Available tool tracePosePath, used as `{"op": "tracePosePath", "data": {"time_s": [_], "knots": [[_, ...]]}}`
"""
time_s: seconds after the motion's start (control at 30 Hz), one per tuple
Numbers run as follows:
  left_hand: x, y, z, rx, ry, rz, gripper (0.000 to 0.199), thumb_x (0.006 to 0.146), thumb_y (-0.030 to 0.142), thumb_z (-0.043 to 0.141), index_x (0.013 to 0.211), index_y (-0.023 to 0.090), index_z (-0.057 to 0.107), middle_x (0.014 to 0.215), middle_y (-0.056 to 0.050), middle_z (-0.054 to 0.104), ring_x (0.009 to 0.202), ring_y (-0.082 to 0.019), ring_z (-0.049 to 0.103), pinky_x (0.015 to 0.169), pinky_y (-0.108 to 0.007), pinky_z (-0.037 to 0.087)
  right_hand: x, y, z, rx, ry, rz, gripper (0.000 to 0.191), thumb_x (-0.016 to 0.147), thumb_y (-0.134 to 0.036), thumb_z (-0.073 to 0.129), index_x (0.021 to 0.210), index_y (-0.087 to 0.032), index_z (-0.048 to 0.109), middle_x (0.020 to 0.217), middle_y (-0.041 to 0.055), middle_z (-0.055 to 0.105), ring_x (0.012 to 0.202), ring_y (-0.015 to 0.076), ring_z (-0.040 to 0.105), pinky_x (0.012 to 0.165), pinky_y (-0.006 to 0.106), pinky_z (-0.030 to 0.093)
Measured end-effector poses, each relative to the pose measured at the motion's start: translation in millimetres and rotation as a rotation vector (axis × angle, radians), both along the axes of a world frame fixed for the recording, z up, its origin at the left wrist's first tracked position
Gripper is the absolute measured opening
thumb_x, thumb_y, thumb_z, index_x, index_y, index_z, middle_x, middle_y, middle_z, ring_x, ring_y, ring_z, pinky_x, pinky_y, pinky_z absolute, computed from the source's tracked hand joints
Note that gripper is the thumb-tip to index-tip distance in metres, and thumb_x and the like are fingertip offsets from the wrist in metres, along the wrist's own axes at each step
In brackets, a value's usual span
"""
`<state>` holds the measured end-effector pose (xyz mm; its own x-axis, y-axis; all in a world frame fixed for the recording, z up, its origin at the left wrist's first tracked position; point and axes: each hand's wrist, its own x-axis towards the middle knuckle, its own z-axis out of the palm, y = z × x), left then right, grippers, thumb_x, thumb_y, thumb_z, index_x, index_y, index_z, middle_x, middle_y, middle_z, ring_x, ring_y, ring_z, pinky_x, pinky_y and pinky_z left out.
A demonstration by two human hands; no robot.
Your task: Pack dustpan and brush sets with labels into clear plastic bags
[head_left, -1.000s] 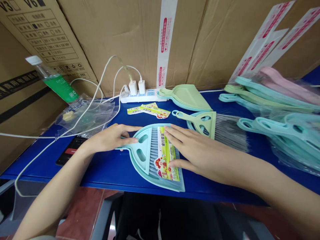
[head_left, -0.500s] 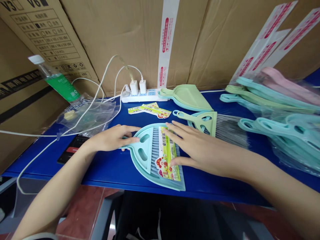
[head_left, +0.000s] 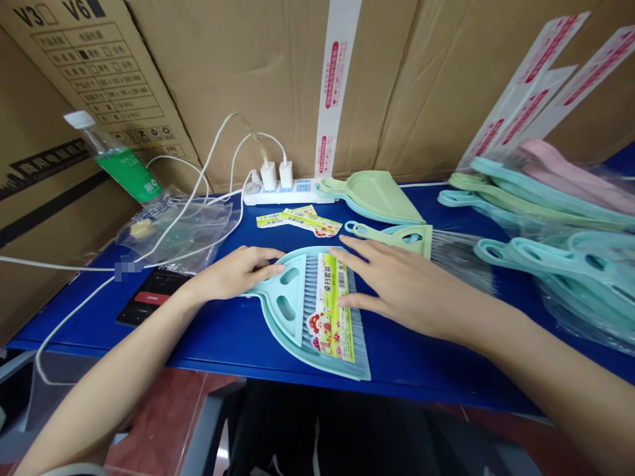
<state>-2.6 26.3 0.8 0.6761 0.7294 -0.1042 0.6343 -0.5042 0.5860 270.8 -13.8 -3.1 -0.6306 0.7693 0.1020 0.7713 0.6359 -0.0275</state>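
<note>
**A:** Pale blue plastic, centre foreground: what is it?

**B:** A light blue dustpan (head_left: 317,360) lying flat near the front edge of the blue table (head_left: 223,330), with a matching blue brush (head_left: 292,297) nested in it, bristles pointing toward the viewer. A yellow paper label (head_left: 333,307) lies lengthwise over the bristles.

**A:** Where are the hands?

**B:** The left hand (head_left: 233,274) rests on the brush's handle end, fingers loosely curled over it; whether they truly clasp it cannot be told. The right hand (head_left: 397,287) lies flat, fingers extended and unclenched, with the thumb and fingertips touching the label's right edge.

**A:** And behind the right hand?

**B:** A green brush (head_left: 397,235) with grey bristles, just beyond the knuckles; farther back, a green dustpan (head_left: 372,195) stacked on a blue one. Loose labels (head_left: 300,219) lie between these and a white power strip (head_left: 292,192) carrying two chargers.

**A:** The margins?

**B:** Far right, bagged dustpans (head_left: 555,244) in blue, green and pink. Left, a clear plastic bag (head_left: 183,228), a green-labelled bottle (head_left: 116,165) leaning on the cardboard boxes (head_left: 248,79), white cables, and a dark phone (head_left: 151,297) close to the left wrist.
</note>
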Motion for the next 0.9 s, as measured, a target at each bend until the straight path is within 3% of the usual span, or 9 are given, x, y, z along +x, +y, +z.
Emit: {"op": "tracePosePath", "data": {"time_s": [0.17, 0.33, 0.43, 0.53, 0.6, 0.7, 0.9], "knots": [[0.9, 1.7, -2.0, -0.033, -0.062, 0.010, 0.046, 0.097, 0.044, 0.045, 0.123, 0.014, 0.067, 0.085, -0.002, 0.073, 0.065, -0.013, 0.058, 0.058, -0.020, 0.042, 3.6, 4.0, 8.9, -0.008, 0.114, -0.086, 0.065, 0.099, -0.055, 0.034, 0.146, -0.015, 0.051, 0.136, 0.0198, 0.062, 0.121, 0.0385, 0.061, 0.093, 0.055, 0.054], [1.6, 2.3, -1.7, -0.100, -0.139, 0.042, 0.044, 0.096, 0.043, 0.046, 0.120, 0.014, 0.067, 0.086, -0.003, 0.072, 0.067, -0.014, 0.059, 0.059, -0.021, 0.044, 10.0, 5.5, 21.6, -0.136, 0.273, -0.236, 0.072, 0.093, -0.059, 0.036, 0.145, -0.012, 0.050, 0.113, 0.0186, 0.068, 0.093, 0.0334, 0.069, 0.084, 0.052, 0.056], [2.7, 2.4, -1.1, -0.138, -0.197, 0.056, 0.044, 0.095, 0.043, 0.047, 0.120, 0.013, 0.067, 0.090, -0.004, 0.072, 0.071, -0.015, 0.060, 0.063, -0.022, 0.047, 16.5, 4.6, 25.3, -0.368, 0.374, -0.263, 0.077, 0.091, -0.061, 0.040, 0.149, -0.011, 0.045, 0.088, 0.0119, 0.070, 0.074, 0.0275, 0.068, 0.072, 0.044, 0.058], [4.2, 1.5, -0.9, -0.150, -0.231, 0.074, 0.044, 0.094, 0.042, 0.048, 0.120, 0.013, 0.067, 0.092, -0.004, 0.072, 0.074, -0.016, 0.061, 0.066, -0.024, 0.049, 24.7, 2.4, 19.9, -0.766, 0.533, -0.267, 0.087, 0.091, -0.060, 0.048, 0.160, -0.014, 0.021, 0.080, 0.0059, 0.067, 0.057, 0.0213, 0.066, 0.055, 0.036, 0.058], [5.4, 0.1, -1.1, -0.147, -0.243, 0.081, 0.043, 0.094, 0.042, 0.049, 0.121, 0.013, 0.067, 0.095, -0.005, 0.073, 0.076, -0.016, 0.062, 0.068, -0.024, 0.049, 28.6, 0.6, 13.2, -0.966, 0.697, -0.286, 0.094, 0.091, -0.056, 0.055, 0.162, -0.021, 0.006, 0.093, 0.0074, 0.070, 0.063, 0.0205, 0.070, 0.057, 0.033, 0.060], [7.5, -2.3, -1.6, -0.158, -0.267, 0.087, 0.043, 0.094, 0.041, 0.049, 0.122, 0.014, 0.067, 0.100, -0.006, 0.074, 0.079, -0.016, 0.064, 0.070, -0.024, 0.050, 28.6, -1.4, 4.2, -1.116, 0.923, -0.318, 0.097, 0.092, -0.046, 0.059, 0.162, -0.027, -0.005, 0.110, 0.0092, 0.071, 0.082, 0.0216, 0.073, 0.067, 0.032, 0.064], [11.8, -2.3, -2.7, -0.211, -0.347, 0.087, 0.041, 0.094, 0.045, 0.054, 0.116, 0.016, 0.071, 0.109, -0.006, 0.076, 0.089, -0.018, 0.066, 0.078, -0.025, 0.051, 20.4, 0.3, -6.7, -1.338, 1.168, -0.244, 0.091, 0.095, -0.026, 0.059, 0.161, -0.027, -0.004, 0.130, 0.0135, 0.066, 0.107, 0.0226, 0.070, 0.082, 0.036, 0.064]]}}
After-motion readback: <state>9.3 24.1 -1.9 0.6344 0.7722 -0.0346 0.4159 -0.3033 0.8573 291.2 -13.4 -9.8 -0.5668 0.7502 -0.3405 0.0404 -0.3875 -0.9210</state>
